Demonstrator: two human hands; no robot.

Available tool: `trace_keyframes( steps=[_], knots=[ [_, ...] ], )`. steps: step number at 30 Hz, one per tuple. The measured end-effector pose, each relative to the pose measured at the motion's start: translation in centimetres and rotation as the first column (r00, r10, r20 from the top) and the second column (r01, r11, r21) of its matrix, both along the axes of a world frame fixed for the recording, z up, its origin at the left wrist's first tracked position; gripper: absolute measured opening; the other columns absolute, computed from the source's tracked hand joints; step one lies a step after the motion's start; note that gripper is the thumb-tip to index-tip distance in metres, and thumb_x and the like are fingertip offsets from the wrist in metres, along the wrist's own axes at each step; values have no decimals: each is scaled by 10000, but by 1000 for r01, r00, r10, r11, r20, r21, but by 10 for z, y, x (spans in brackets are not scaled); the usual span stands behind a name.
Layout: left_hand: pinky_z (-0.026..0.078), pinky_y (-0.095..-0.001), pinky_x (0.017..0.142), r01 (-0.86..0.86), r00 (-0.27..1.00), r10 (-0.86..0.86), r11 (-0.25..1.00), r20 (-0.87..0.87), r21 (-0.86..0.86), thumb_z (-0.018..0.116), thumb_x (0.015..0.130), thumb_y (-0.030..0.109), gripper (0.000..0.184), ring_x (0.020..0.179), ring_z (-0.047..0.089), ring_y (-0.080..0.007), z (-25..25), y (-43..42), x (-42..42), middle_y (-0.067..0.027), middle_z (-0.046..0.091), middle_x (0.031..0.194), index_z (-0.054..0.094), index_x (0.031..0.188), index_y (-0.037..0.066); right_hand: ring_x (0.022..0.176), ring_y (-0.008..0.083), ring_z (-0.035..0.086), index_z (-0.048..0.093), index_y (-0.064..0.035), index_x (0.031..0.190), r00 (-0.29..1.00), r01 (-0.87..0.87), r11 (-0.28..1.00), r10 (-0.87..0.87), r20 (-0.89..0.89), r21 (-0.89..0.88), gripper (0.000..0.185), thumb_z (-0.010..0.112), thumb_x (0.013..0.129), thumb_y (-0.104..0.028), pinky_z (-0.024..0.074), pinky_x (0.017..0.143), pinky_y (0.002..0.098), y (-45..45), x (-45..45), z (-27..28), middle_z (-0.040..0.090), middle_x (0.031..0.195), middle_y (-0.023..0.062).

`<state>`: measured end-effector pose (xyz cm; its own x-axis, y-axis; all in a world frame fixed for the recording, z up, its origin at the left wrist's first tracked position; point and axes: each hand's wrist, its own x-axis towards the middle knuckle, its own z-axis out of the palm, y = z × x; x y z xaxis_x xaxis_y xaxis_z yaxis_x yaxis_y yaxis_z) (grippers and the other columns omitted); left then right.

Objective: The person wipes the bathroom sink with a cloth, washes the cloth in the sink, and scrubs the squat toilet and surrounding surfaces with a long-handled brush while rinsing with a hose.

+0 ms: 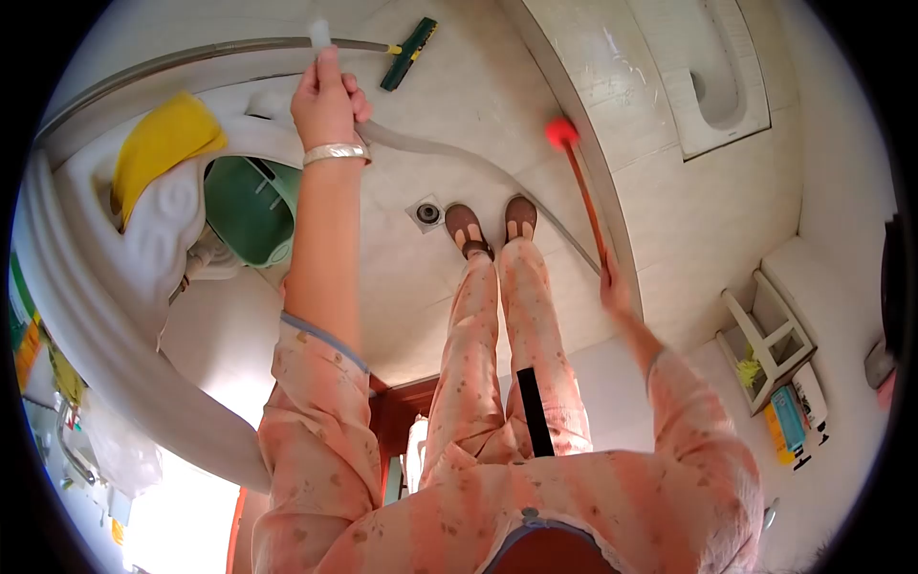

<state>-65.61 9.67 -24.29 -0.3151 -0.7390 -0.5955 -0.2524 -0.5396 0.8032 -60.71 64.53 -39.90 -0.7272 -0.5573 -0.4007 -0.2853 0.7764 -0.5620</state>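
Note:
My left hand (pixel 328 100) is closed round the end of a pale flexible hose (pixel 430 146), with its blurred tip pointing away from me. From that hand the hose curves over the tiled floor towards the right. On the right side, my right hand (pixel 617 285) grips the long reddish handle of a brush (pixel 562 134). The brush's round red head is blurred and sits near the raised floor edge, away from my feet. A silver bracelet (pixel 337 152) circles my left wrist.
A squat toilet (pixel 727 110) lies beyond the raised edge (pixel 574 105). Left are a white basin (pixel 96 258), yellow cloth (pixel 167 143) and green tub (pixel 251 210). A green-headed squeegee (pixel 409 55) lies ahead; a drain (pixel 427 213) is by my feet. A shelf (pixel 775 335) stands right.

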Motion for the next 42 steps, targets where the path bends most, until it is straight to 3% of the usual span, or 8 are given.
trace_keyframes(
  steps=[2, 5, 10, 14, 16, 25, 33, 42],
  knots=[
    [276, -235, 405, 2, 1000, -2, 1000, -3, 23, 494, 907, 241, 340, 463, 322, -84, -1, 2, 0, -12, 408, 629, 500, 1155, 7, 1185, 312, 445, 408, -4, 1278, 939, 204, 956, -252, 232, 213, 414, 441, 867, -42, 303, 1011, 337, -8, 25, 29, 469, 1267, 195],
    [274, -232, 406, 27, 999, -29, 998, 28, 60, 512, 902, 258, 358, 463, 315, -82, -1, 12, -1, -10, 402, 630, 494, 1154, 4, 1036, 357, 540, 402, -68, 1295, 939, 306, 950, -289, 185, -69, 429, 448, 869, -83, 440, 849, 363, -112, -8, -36, 540, 1137, 226],
    [258, -232, 392, 137, 988, -133, 988, -73, 64, 510, 903, 274, 369, 454, 306, -79, 5, 36, -4, -5, 391, 623, 489, 1162, 11, 877, 401, 566, 462, -97, 1229, 909, 301, 953, -301, 288, 47, 370, 474, 863, -155, 460, 717, 419, -218, -105, -32, 584, 942, 247],
    [259, -232, 394, 223, 975, -224, 972, 8, 73, 497, 908, 267, 359, 448, 308, -79, 15, 66, -7, 0, 385, 617, 486, 1183, 36, 911, 385, 565, 524, -21, 1129, 935, 270, 962, -270, 228, 31, 358, 546, 839, -230, 458, 750, 407, -101, -62, 31, 582, 975, 249],
    [261, -232, 394, 247, 969, -247, 967, -14, 67, 495, 908, 264, 355, 448, 310, -80, 20, 84, -10, 1, 383, 617, 487, 1182, 37, 734, 372, 597, 575, -41, 1028, 954, 173, 917, -246, 170, 359, 334, 593, 815, -298, 469, 652, 427, -28, -34, 79, 619, 787, 197],
    [263, -229, 352, 303, 953, -303, 953, -6, 6, 513, 899, 289, 307, 423, 316, -72, 51, 142, 9, 10, 380, 596, 537, 1111, 69, 653, 367, 572, 508, -78, 781, 921, 320, 618, -382, -82, 718, 197, 564, 818, -263, 449, 591, 453, 170, 98, 231, 585, 668, 157],
    [267, -228, 371, 496, 868, -492, 862, 67, -108, 521, 894, 309, 395, 443, 310, -74, 67, 163, 4, 14, 372, 599, 481, 1187, 48, 978, 271, 534, 562, -127, 960, 873, 486, 569, -346, -343, 663, 186, 583, 776, -139, 430, 783, 422, 338, 150, 322, 557, 1036, 80],
    [271, -229, 382, 542, 839, -498, 804, 220, -244, 514, 900, 310, 362, 451, 310, -73, 110, 227, 1, 13, 378, 608, 512, 1161, 59, 1107, 370, 453, 511, -124, 1185, 786, 604, 478, -225, -575, 638, 422, 576, 773, -58, 417, 909, 416, 550, 122, 329, 360, 1322, 213]
  ],
)
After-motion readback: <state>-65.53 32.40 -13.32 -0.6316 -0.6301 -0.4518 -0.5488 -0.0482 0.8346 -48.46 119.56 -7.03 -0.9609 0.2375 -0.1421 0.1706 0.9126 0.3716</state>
